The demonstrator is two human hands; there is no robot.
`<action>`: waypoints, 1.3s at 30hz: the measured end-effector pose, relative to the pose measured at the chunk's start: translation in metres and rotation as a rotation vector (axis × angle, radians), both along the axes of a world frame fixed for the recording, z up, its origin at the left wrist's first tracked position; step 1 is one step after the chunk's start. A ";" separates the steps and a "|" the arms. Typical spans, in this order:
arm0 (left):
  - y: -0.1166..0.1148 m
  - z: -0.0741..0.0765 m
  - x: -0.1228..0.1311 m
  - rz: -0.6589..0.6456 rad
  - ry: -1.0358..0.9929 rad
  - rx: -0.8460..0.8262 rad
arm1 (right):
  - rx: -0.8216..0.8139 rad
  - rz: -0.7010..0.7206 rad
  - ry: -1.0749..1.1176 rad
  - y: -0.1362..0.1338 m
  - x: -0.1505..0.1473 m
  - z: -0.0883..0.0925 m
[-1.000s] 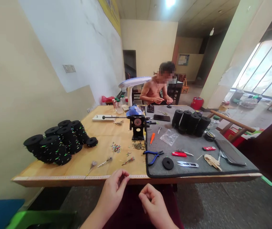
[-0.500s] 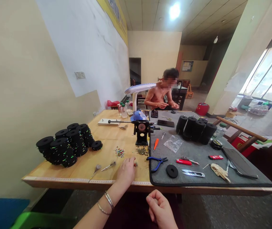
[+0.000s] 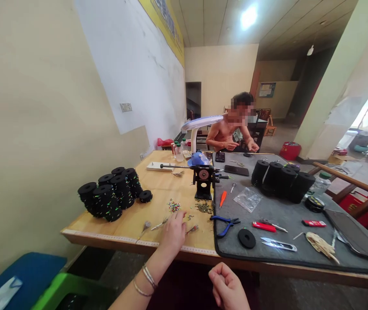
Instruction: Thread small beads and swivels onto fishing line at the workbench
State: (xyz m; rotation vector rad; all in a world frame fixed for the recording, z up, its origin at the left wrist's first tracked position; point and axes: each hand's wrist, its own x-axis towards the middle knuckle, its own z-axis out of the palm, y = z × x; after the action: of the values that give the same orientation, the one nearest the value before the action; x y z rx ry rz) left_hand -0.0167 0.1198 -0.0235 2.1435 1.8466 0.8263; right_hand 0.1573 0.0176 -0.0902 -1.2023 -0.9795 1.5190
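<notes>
My left hand [image 3: 172, 232] reaches over the wooden table's [image 3: 158, 189] front edge. Its fingertips are bunched together among tiny loose pieces, just short of a pile of coloured beads [image 3: 173, 206]. What they pinch, if anything, is hidden. A small tufted metal piece [image 3: 192, 229] lies just right of that hand, and two more [image 3: 154, 225] lie to its left. My right hand [image 3: 227, 286] is curled into a loose fist below the table edge, over my lap. Two bangles sit on my left wrist.
A black hand-crank winder [image 3: 203, 183] stands mid-table beside a lamp [image 3: 199, 125]. Black spools are stacked at the left [image 3: 111, 193] and on the grey mat [image 3: 280, 174]. Blue pliers [image 3: 225, 223], a black disc [image 3: 246, 238] and clippers [image 3: 279, 244] lie on the mat. A person [image 3: 235, 133] sits opposite.
My left hand has gone from my lap up onto the table among the small pieces. My right hand stays closed over my lap. The view has turned left.
</notes>
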 end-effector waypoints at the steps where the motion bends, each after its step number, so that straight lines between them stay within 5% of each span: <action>1: 0.000 0.006 -0.012 0.032 -0.004 0.022 | -0.007 0.009 0.002 0.000 0.000 -0.001; 5: 0.001 0.027 -0.065 0.197 -0.018 0.061 | -0.003 0.046 0.020 0.001 -0.003 -0.003; 9: 0.000 0.023 -0.083 0.187 0.004 -0.012 | -0.011 0.083 0.042 0.002 -0.009 -0.006; 15: 0.009 -0.005 -0.060 0.136 0.004 -0.090 | -0.009 0.094 0.004 0.002 -0.009 -0.004; 20: 0.009 -0.003 -0.057 0.072 -0.157 -0.107 | -0.001 0.070 -0.019 0.000 -0.005 0.001; 25: -0.034 -0.009 -0.034 -0.078 -0.442 -0.243 | 0.049 0.057 -0.021 -0.004 -0.010 0.014; 27: -0.059 -0.017 -0.018 -0.131 -0.824 -0.425 | 0.058 0.066 -0.015 -0.005 -0.013 0.019; 30: -0.091 -0.027 0.004 -0.114 -1.109 -0.615 | 0.057 0.078 -0.043 -0.007 -0.016 0.023; 39: -0.111 -0.033 0.025 -0.079 -1.147 -0.682 | 0.044 0.051 -0.119 -0.005 -0.017 0.013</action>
State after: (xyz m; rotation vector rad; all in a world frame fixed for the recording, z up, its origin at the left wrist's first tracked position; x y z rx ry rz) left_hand 0.0081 0.0092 -0.0569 0.9365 1.1364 0.9174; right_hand 0.1407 0.0122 -0.0777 -1.2558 -1.1243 1.4711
